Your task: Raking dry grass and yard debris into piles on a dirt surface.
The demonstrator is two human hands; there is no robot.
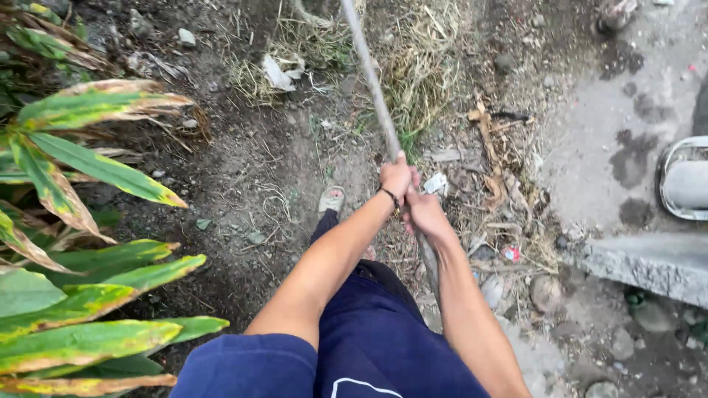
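A long grey wooden pole (pixel 369 70) runs from the top of the view down past my legs. My left hand (pixel 396 177), with a dark band on its wrist, is closed around the pole. Just below it my right hand (pixel 424 210) grips the same pole. Both arms are stretched forward over my dark blue shorts (pixel 383 332). My foot in a pale sandal (pixel 331 199) stands on bare soil to the left of the hands. The pole's far end is cut off by the top edge of the view.
Broad green and yellow leaves (pixel 88 295) fill the left side. Dry grass (pixel 420 66) and dead leaves lie ahead. A concrete slab (pixel 649 262) and a wet paved patch (pixel 627 125) are at right, with a grey rounded object (pixel 686 180) at the edge.
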